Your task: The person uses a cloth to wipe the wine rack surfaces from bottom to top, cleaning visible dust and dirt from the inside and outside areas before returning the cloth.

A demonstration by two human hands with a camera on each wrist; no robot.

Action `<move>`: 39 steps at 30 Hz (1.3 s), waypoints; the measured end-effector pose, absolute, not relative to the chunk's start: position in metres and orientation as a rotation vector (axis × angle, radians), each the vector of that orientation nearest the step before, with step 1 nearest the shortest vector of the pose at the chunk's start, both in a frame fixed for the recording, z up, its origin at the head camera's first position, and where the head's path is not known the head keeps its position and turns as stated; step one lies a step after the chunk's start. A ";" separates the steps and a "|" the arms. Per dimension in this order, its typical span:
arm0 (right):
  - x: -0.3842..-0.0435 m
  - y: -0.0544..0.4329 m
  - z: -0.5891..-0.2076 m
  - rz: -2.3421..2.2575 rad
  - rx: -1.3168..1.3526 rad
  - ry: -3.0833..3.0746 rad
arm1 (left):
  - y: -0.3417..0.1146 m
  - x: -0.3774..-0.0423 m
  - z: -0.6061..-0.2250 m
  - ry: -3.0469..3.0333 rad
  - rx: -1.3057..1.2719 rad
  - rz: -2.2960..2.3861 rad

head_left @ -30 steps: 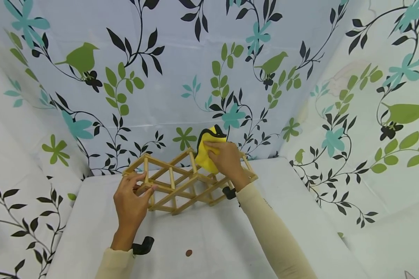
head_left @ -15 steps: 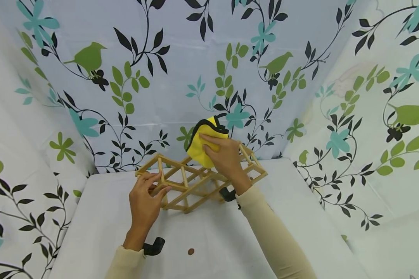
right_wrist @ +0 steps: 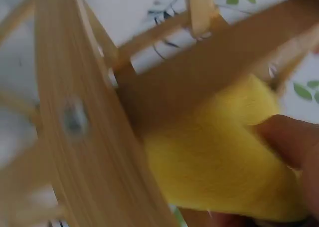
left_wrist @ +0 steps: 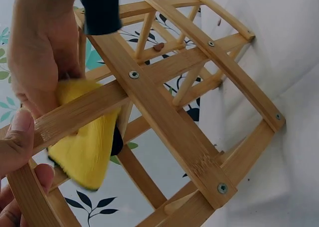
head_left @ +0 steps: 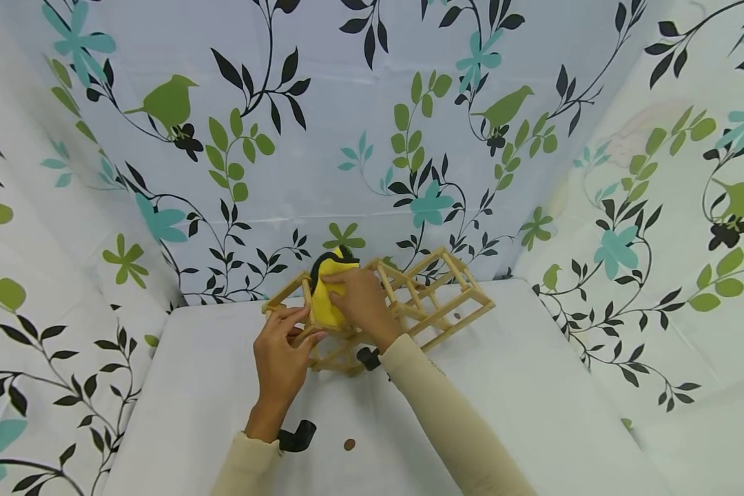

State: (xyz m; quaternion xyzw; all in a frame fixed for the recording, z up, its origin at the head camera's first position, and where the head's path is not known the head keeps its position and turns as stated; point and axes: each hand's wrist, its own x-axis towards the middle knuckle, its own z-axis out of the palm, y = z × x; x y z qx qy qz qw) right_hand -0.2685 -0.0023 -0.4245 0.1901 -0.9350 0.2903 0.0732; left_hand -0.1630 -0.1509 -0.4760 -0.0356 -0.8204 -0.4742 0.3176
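A wooden lattice rack (head_left: 434,303) of crossed slats and dowels, screwed at its joints, stands at the back of the white table. My left hand (head_left: 283,351) grips its left end, thumb on one slat and fingers around it in the left wrist view. In my right hand (head_left: 364,303) is a yellow cloth (head_left: 327,296) with a black edge, pinched between thumb and fingers. The cloth lies against a slat (left_wrist: 84,114) near the left end, close to my left fingers. Blurred yellow cloth (right_wrist: 214,157) shows behind a slat in the right wrist view.
A white cloth covers the table (head_left: 223,386). Behind it and at both sides hang sheets (head_left: 322,103) printed with leaves, birds and flowers. A small brown spot (head_left: 350,444) shows on the table near the front.
My right hand has carried the yellow cloth leftward along the rack, from its middle to the left end near my left hand. My left hand keeps its grip on the rack.
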 end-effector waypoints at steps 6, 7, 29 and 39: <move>-0.270 0.007 -0.413 1.060 0.525 -2.729 | -0.148 -0.164 -0.478 -2.170 -0.091 -1.213; -0.270 0.006 -0.413 1.122 0.590 -2.705 | -0.148 -0.164 -0.477 -2.169 -0.089 -1.209; -0.271 0.020 -0.428 0.723 0.660 -2.822 | -0.145 -0.164 -0.478 -2.152 -0.104 -1.212; -0.270 0.023 -0.405 0.550 0.710 -2.951 | -0.144 -0.164 -0.479 -2.138 -0.102 -1.187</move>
